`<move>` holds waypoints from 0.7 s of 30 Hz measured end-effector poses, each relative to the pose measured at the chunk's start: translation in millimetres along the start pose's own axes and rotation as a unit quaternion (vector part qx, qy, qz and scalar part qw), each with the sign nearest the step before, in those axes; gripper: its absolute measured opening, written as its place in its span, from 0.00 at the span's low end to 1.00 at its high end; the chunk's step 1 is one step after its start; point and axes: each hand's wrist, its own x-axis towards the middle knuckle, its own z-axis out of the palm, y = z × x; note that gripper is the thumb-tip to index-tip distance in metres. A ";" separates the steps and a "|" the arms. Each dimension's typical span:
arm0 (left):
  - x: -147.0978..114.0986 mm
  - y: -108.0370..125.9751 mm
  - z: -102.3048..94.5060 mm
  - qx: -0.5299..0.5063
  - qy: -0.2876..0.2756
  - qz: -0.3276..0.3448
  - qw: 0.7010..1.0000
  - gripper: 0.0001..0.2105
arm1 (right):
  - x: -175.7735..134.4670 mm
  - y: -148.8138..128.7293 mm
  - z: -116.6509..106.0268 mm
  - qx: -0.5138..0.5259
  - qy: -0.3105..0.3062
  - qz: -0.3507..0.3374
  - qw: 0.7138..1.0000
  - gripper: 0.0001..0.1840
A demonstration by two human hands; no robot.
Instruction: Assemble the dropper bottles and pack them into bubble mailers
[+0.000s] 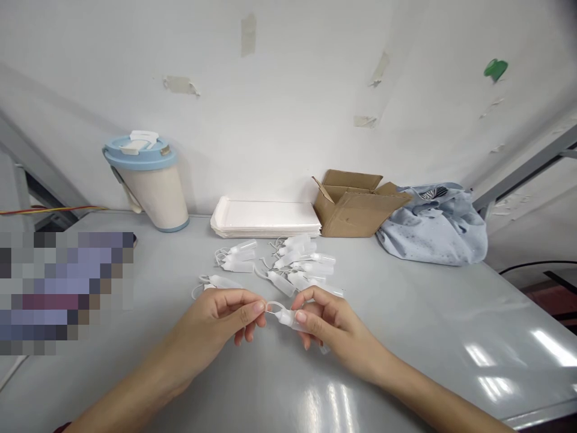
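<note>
My right hand [325, 322] is closed around a small translucent needle-tip dropper bottle [288, 317], held nearly level with its thin metal needle toward the left. From the bottle's neck a thin white cap strap [276, 304] loops over to my left hand [238, 317]. Thumb and index finger of that hand pinch the strap's free end beside the needle tip; the cap itself is hidden by the fingertips. Just beyond my hands lie several similar bottles [311, 266] in a loose heap. To their left are a few more bottles [240, 264], with one partly behind my left hand.
Against the wall stand a cream tumbler [157, 192] with a blue lid, a stack of white padded envelopes [268, 216] and an open cardboard box [354, 210]. A light blue cloth bundle [437, 231] lies at the right. Something pixelated [67, 288] covers the table's left side.
</note>
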 end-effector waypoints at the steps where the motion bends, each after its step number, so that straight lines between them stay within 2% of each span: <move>1: -0.1 0.3 0.2 0.000 0.001 0.000 1.000 0.16 | 0.2 0.0 0.2 -0.001 -0.002 -0.001 1.000 0.17; 13: -0.1 -2.7 1.1 0.013 0.010 0.002 1.000 0.15 | -1.9 1.1 2.5 -0.037 0.020 -0.015 0.999 0.16; 21: -2.4 -7.2 4.5 0.123 -0.016 0.021 0.992 0.16 | -1.4 2.3 -0.8 -0.079 0.028 -0.020 0.996 0.16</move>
